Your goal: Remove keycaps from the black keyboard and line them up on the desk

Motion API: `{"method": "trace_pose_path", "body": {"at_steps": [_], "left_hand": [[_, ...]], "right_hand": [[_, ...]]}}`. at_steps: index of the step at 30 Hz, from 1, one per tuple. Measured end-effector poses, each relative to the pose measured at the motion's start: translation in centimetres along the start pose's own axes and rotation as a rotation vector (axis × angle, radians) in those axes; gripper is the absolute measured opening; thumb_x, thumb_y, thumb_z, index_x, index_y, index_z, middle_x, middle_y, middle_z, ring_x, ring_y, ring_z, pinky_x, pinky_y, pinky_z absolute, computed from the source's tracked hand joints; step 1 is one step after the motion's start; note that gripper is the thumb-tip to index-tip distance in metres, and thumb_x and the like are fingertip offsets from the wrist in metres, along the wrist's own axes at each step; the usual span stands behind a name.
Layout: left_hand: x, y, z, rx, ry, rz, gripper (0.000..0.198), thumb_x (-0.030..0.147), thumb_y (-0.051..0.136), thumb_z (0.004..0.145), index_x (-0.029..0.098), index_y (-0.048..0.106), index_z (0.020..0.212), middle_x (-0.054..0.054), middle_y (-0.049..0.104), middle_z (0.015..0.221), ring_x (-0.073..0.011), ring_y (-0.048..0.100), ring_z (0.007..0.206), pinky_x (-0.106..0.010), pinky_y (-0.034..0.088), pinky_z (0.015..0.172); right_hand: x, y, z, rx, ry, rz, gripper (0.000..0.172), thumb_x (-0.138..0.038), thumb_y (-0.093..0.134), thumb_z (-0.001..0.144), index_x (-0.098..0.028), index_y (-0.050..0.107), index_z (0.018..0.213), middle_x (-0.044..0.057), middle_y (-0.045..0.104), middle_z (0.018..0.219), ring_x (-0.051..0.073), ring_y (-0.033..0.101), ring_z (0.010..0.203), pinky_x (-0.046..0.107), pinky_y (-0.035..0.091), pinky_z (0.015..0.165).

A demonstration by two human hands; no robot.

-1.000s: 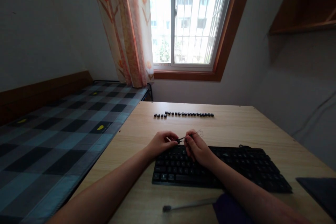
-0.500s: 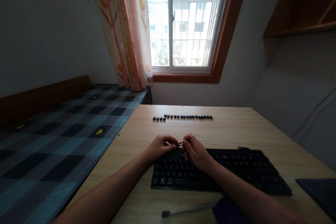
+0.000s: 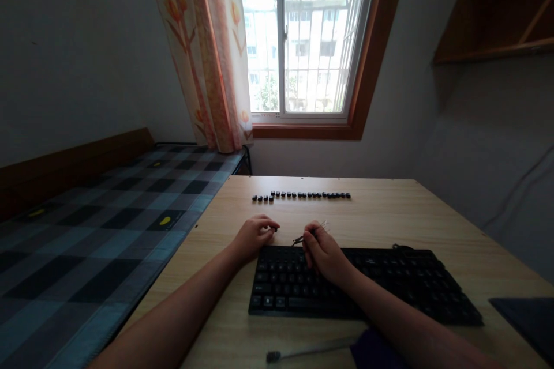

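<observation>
A black keyboard point(image 3: 389, 277) lies across the table in front of me. Beyond its top left corner, my left hand point(image 3: 251, 237) pinches a small dark keycap point(image 3: 275, 229) between thumb and fingertips. Over the keyboard's upper middle, my right hand point(image 3: 324, 253) is closed around a thin keycap puller point(image 3: 298, 240). Its dark prongs point left, and thin wire ends stick out behind the fingers. Farther back, several black keycaps point(image 3: 309, 195) stand in a row, with a shorter group slightly nearer at the left end. My right hand and forearm cover part of the keys.
A brush point(image 3: 273, 356) with a pale handle lies at the table's front edge, beside a dark purple cloth point(image 3: 374, 350). A dark flat object point(image 3: 526, 320) sits at the right. A bed with a checked cover point(image 3: 108, 230) adjoins the left side, and a window is behind.
My left hand has moved left, away from the puller's prongs, with the keycap in its fingers. My right hand stays nearly in place, holding the puller.
</observation>
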State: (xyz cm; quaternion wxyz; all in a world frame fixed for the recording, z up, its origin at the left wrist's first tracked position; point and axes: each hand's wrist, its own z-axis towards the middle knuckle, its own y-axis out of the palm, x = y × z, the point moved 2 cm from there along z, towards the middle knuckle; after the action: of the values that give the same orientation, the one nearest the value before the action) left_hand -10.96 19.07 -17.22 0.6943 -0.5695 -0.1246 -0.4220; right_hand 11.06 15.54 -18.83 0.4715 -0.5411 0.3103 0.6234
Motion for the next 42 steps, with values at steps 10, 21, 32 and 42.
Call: {"method": "trace_pose_path", "body": {"at_steps": [10,21,32,42], "left_hand": [[-1.6,0.1,0.1,0.075,-0.023,0.378,0.013,0.025,0.064,0.082,0.024,0.073,0.092,-0.002,0.068,0.083,-0.0193,0.062,0.084,-0.03,0.047,0.079],[-2.4,-0.2,3.2,0.191,0.161,0.674,0.011,0.027,0.066,0.084,0.027,0.074,0.092,-0.004,0.067,0.117,-0.0282,0.051,0.114,-0.046,0.038,0.099],[-4.7,0.6,8.0,0.258,0.175,0.751,0.01,0.027,0.068,0.082,0.028,0.074,0.09,-0.007,0.055,0.136,-0.0295,0.039,0.133,-0.06,0.011,0.116],[-5.5,0.6,9.1,0.269,0.133,0.716,0.012,0.027,0.067,0.082,0.027,0.074,0.091,-0.008,0.054,0.137,-0.0311,0.037,0.134,-0.061,0.013,0.116]], "right_hand": [[-0.3,0.1,0.0,-0.001,-0.023,0.002,0.03,-0.05,0.042,0.097,-0.021,0.042,0.09,-0.009,0.049,0.053,0.006,0.036,0.031,0.016,0.028,0.033],[-0.1,0.1,0.1,-0.002,-0.039,0.022,0.027,-0.047,0.042,0.098,-0.021,0.043,0.092,-0.008,0.05,0.058,0.006,0.039,0.034,0.016,0.029,0.034],[0.0,0.0,0.1,-0.004,-0.022,0.012,0.026,-0.046,0.042,0.099,-0.021,0.044,0.093,-0.007,0.05,0.059,0.006,0.042,0.036,0.017,0.029,0.036],[0.4,0.1,0.1,-0.003,-0.016,0.026,0.027,-0.048,0.043,0.099,-0.021,0.045,0.095,-0.006,0.052,0.062,0.007,0.046,0.039,0.017,0.031,0.037]]}}
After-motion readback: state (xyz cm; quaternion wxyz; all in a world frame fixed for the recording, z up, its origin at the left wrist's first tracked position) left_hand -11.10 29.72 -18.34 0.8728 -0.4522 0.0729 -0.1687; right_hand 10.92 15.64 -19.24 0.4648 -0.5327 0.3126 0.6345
